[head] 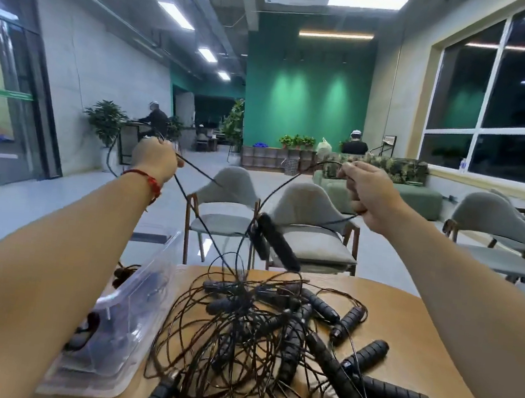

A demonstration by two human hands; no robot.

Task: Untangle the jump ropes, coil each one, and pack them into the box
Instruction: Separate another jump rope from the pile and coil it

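A tangled heap of black jump ropes [258, 339] with ribbed black handles lies on the round wooden table [417, 347]. Both arms are raised high above it. My left hand [154, 158] grips a thin black cord that runs down to the heap. My right hand [369, 194] grips another stretch of cord. Between the hands two black handles [274, 242] hang in the air on the lifted rope, just above the pile. A clear plastic box [123, 314] stands on the table's left side, partly hidden by my left forearm; dark coiled rope shows inside it.
Two grey padded chairs [221, 207] stand right behind the table, with more chairs [498, 239] to the right and one at the left edge. Beyond lie open floor, a green sofa [418, 193], plants and people seated far off.
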